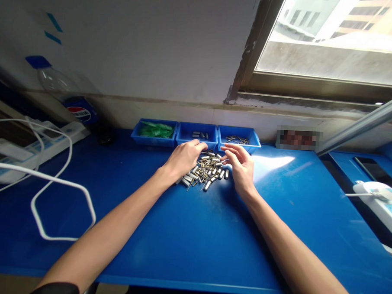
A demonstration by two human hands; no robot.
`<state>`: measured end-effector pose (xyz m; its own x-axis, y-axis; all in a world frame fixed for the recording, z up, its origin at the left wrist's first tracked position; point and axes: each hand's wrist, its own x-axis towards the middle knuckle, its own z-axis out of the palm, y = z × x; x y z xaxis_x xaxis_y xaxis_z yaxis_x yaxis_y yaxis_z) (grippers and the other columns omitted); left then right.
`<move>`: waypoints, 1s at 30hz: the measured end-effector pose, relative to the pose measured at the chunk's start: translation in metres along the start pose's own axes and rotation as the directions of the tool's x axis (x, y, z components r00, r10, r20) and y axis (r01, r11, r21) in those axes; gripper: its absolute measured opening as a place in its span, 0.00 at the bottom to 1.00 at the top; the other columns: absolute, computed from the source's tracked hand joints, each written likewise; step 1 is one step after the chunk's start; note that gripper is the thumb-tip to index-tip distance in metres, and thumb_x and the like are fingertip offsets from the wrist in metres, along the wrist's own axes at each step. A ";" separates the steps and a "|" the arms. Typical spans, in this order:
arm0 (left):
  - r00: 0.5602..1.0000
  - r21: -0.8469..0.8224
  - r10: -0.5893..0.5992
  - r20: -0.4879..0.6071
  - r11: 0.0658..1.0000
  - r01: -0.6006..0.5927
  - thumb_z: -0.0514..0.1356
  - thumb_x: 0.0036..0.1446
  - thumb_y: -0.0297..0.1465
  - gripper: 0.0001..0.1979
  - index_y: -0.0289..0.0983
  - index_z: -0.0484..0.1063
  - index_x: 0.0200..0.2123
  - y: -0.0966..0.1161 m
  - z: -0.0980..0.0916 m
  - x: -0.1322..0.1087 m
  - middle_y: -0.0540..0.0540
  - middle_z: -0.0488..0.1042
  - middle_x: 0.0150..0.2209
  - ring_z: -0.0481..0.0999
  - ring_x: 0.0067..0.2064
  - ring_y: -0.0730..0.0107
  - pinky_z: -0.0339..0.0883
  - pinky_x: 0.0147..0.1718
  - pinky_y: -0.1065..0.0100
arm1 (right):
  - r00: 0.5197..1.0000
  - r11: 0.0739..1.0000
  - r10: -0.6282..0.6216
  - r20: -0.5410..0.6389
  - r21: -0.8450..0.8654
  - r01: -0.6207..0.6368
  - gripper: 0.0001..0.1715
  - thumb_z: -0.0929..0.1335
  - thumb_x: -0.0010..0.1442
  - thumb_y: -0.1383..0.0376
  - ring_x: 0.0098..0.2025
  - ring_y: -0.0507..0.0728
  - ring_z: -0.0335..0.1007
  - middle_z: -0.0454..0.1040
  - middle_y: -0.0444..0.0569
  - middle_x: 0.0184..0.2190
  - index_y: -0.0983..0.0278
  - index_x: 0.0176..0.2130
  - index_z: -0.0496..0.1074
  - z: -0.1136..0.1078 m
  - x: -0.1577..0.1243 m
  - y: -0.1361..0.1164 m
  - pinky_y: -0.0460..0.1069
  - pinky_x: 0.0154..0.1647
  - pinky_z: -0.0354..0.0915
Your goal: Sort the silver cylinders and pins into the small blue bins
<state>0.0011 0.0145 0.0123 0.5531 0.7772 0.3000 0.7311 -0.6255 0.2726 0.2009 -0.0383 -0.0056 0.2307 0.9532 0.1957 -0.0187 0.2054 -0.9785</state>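
Note:
A pile of small metal parts (211, 169), silver blocks mixed with thin brass-coloured pins, lies on the blue table. My left hand (183, 158) is closed at the pile's left side, its fingers bent by the middle bin; whatever they hold is hidden. At the right of the pile, my right hand (242, 168) has its fingers apart and loosely curved, with nothing visible in them. Behind the pile are a left blue bin (154, 141) with green pieces, a middle blue bin (212, 141) with several grey blocks, and a right blue bin (256, 143) with thin pins.
A Pepsi bottle (82, 109) leans at the back left beside white power strips (49, 145). A white cable (64, 181) loops over the table's left part. At the right are another power strip (380, 198), a dark phone-like slab (377, 170) and a metal post (362, 124).

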 end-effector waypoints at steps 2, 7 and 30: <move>0.997 -0.101 0.020 -0.073 0.995 -0.027 0.56 0.67 0.22 0.14 0.37 0.78 0.51 0.000 -0.005 0.002 0.42 0.81 0.46 0.83 0.45 0.60 0.76 0.46 0.63 | 1.000 1.000 0.000 0.008 -0.001 0.000 0.16 0.73 0.62 0.54 0.34 0.54 0.76 0.83 0.51 0.46 0.59 0.47 0.79 0.000 0.000 0.000 0.52 0.38 0.72; 0.952 -0.411 -0.028 -0.304 0.906 -0.104 0.64 0.62 0.24 0.08 0.36 0.80 0.44 0.008 -0.016 0.005 0.45 0.82 0.42 0.82 0.40 0.66 0.78 0.45 0.64 | 0.999 1.000 0.012 0.032 0.005 -0.013 0.17 0.74 0.62 0.54 0.33 0.54 0.76 0.84 0.50 0.42 0.60 0.47 0.79 -0.002 0.000 0.001 0.52 0.38 0.72; 0.999 -0.362 0.043 -0.019 0.931 -0.047 0.61 0.64 0.27 0.12 0.37 0.83 0.46 -0.004 0.001 0.004 0.43 0.85 0.48 0.84 0.49 0.59 0.76 0.53 0.60 | 0.993 0.990 0.082 0.088 0.106 -0.091 0.14 0.74 0.61 0.54 0.31 0.56 0.76 0.84 0.48 0.34 0.60 0.39 0.84 -0.006 0.004 0.001 0.53 0.39 0.72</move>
<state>0.0010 0.0197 0.0111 0.5759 0.7485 0.3288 0.5104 -0.6434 0.5705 0.2077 -0.0356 -0.0060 0.1420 0.9826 0.1200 -0.1425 0.1402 -0.9798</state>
